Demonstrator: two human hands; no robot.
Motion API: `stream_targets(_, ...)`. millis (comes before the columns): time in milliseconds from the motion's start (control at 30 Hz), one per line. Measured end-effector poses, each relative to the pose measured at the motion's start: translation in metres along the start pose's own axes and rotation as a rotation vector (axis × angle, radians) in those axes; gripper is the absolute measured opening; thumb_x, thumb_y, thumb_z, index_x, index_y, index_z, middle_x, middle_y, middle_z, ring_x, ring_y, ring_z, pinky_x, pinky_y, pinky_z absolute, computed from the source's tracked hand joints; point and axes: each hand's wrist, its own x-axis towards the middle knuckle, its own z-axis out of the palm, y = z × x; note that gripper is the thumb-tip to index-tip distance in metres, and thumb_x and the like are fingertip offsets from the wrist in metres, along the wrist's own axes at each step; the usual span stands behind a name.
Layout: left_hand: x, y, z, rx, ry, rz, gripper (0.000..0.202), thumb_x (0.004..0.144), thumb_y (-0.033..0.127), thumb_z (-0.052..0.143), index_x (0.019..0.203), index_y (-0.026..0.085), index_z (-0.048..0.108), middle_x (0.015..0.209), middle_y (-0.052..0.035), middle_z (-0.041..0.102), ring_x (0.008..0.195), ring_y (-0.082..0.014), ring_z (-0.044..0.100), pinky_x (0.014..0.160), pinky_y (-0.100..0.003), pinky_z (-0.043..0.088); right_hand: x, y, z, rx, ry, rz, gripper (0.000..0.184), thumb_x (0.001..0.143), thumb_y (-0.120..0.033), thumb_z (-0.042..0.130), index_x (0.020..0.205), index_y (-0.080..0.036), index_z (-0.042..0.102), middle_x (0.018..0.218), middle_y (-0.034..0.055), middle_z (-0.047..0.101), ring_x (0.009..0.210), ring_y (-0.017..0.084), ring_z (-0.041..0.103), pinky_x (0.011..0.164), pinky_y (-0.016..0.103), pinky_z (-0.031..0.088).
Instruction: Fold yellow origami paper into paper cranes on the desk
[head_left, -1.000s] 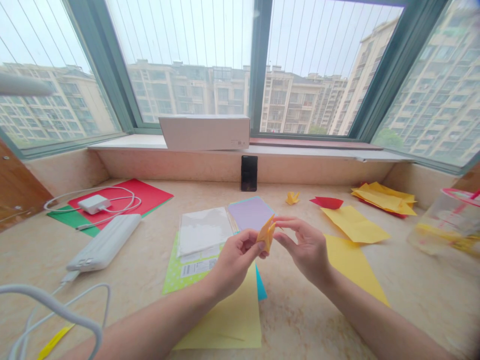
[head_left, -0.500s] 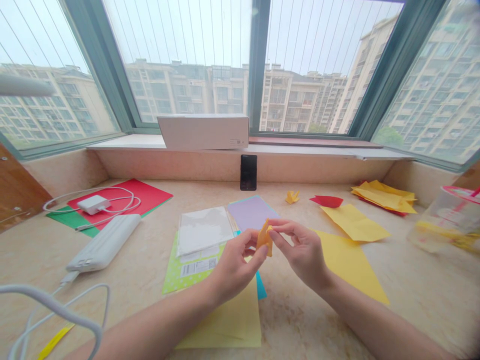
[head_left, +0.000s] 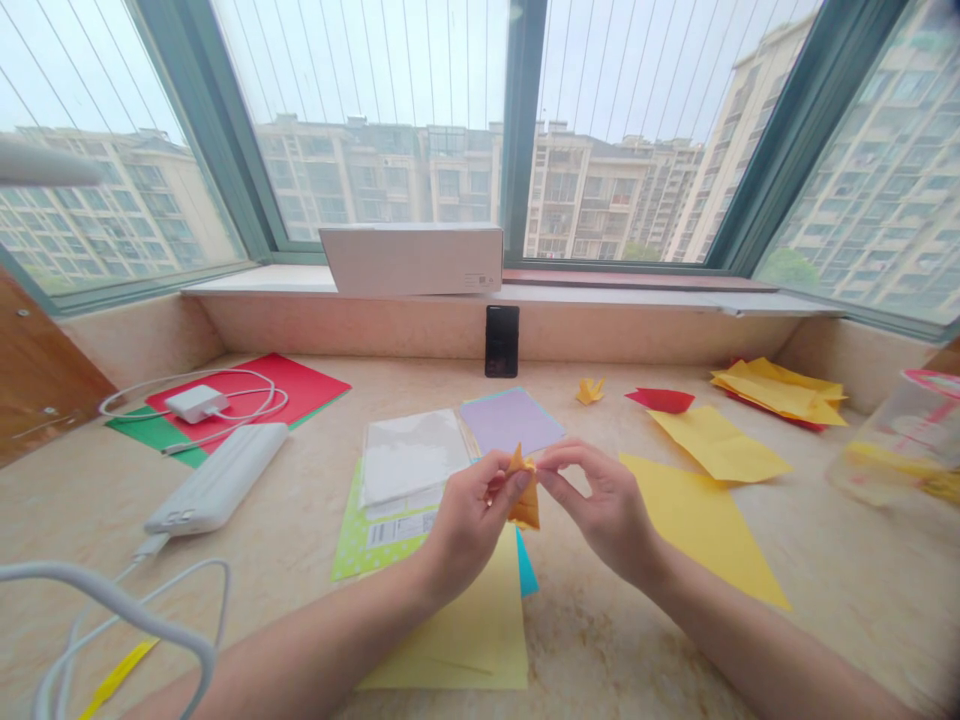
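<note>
Orange folded paper held above the middle of the counter, over the pale yellow sheet. Head view only.

Containers: clear plastic tub at the counter's right edge, pink rim, yellow contents blurred and not identifiable; the tub is cut off by the frame. White box lies on the window ledge, closed.

Hard to see: lower part of the orange piece sits behind the left hand's fingers; its exact shape is unclear. White cable at the near left corner runs out of frame. Turquoise sheet is mostly covered by the yellow one.

Grip: left hand pinches the piece's left side between thumb and fingers. Right hand pinches its top tip from the right. Both hands closed on the paper, fingertips nearly meeting; the piece hangs down between them.
</note>
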Motion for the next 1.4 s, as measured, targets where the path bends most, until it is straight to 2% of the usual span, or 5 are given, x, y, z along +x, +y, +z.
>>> stream_targets(300,0.000,0.001,-0.004,0.153,0.011,0.073,0.042,0.098,0.049,0.046,0.083,0.015,0.065,0.066,-0.0005,0.059,0.061,-0.0125,0.049,0.059,-0.023,0.038,0.000,0.002,-0.002,-0.001,-0.098,-0.010,0.006,0.093,-0.021,0.063,0.091,-0.023,0.068,0.089,0.0042,0.070,0.087,0.020,0.065,0.081,0.033,0.052)
stream_targets(733,0.000,0.002,-0.001,0.086,0.032,0.016,0.037,0.094,0.047,0.054,0.079,0.014,0.064,0.063,0.0012,0.058,0.056,-0.0101,0.049,0.054,-0.021,0.038,0.003,-0.008,-0.006,0.008,-0.204,0.080,0.010,0.094,-0.022,0.059,0.090,-0.021,0.068,0.089,0.0041,0.070,0.086,0.019,0.064,0.082,0.033,0.050)
stream_targets(933,0.003,0.002,-0.003,0.007,0.058,-0.015,0.031,0.094,0.043,0.057,0.087,0.014,0.067,0.069,-0.0010,0.064,0.060,-0.0108,0.056,0.056,-0.020,0.042,0.002,-0.006,-0.002,0.034,-0.108,0.242,0.015,0.087,-0.032,0.068,0.097,-0.020,0.068,0.085,0.0027,0.072,0.078,0.019,0.064,0.078,0.035,0.049)
stream_targets(1067,0.003,0.004,-0.004,0.005,0.063,-0.011,0.029,0.094,0.040,0.058,0.084,0.014,0.067,0.068,-0.0007,0.063,0.060,-0.0105,0.056,0.055,-0.020,0.042,0.003,-0.007,-0.001,0.012,-0.127,0.328,0.017,0.088,-0.036,0.066,0.089,-0.020,0.072,0.084,0.0048,0.074,0.077,0.019,0.064,0.077,0.035,0.049)
stream_targets(1400,0.002,-0.002,-0.004,0.123,0.064,0.142,0.023,0.096,0.034,0.056,0.086,0.017,0.067,0.074,-0.0016,0.071,0.067,-0.0129,0.064,0.066,-0.024,0.050,-0.001,-0.008,0.001,-0.059,-0.042,0.201,0.012,0.088,-0.028,0.062,0.080,-0.020,0.066,0.074,0.0014,0.068,0.071,0.017,0.060,0.071,0.031,0.050)
